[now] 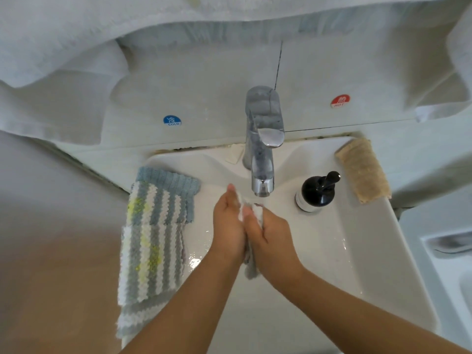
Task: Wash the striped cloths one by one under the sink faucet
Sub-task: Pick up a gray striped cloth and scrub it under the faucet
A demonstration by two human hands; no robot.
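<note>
Both my hands are over the white sink (332,251), just below the chrome faucet (263,154). My left hand (228,223) and my right hand (270,233) press together around a bunched striped cloth (251,267). White bits of it show between the fingers and a grey end hangs below the palms. No water stream is visible from the spout. A stack of striped cloths (153,241) in grey, white, blue and yellow lies over the sink's left rim.
A black pump bottle (316,192) stands on the right of the basin. A beige cloth (362,169) lies on the back right rim. White towels (63,47) hang above. Cold (172,120) and hot (340,100) stickers mark the wall.
</note>
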